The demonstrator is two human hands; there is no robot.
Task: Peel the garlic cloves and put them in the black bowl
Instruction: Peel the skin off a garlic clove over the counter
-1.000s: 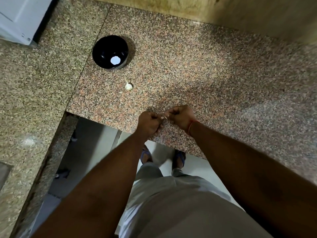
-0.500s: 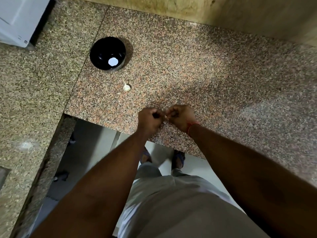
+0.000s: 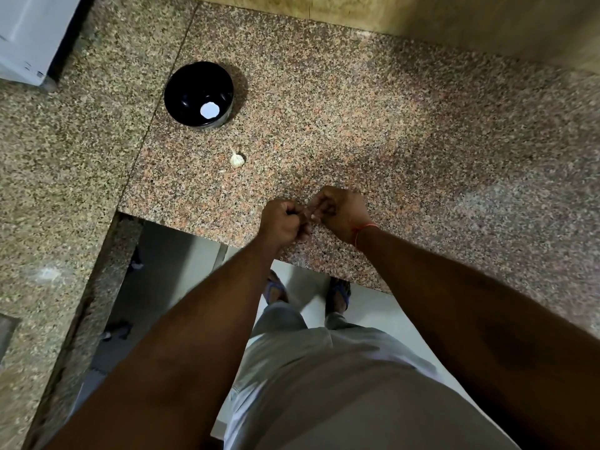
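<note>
My left hand (image 3: 281, 221) and my right hand (image 3: 341, 212) meet fingertip to fingertip above the front edge of the granite counter (image 3: 357, 131). Both have curled fingers and pinch a small garlic clove (image 3: 314, 217), of which only a pale speck shows between them. A black bowl (image 3: 181, 92) stands at the back left with a white round spot on its bottom. A small garlic bulb (image 3: 237, 160) lies on the counter between the bowl and my hands.
A white appliance (image 3: 29, 37) stands at the far left corner. A second granite slab (image 3: 58, 164) runs along the left side. A yellowish wall (image 3: 454, 17) borders the back. A tiny pale scrap (image 3: 222, 171) lies beside the bulb.
My hands stay pressed together at the counter's edge, the fingers shifting slightly on the clove. The bowl and bulb have not moved; only the camera has shifted a little.
</note>
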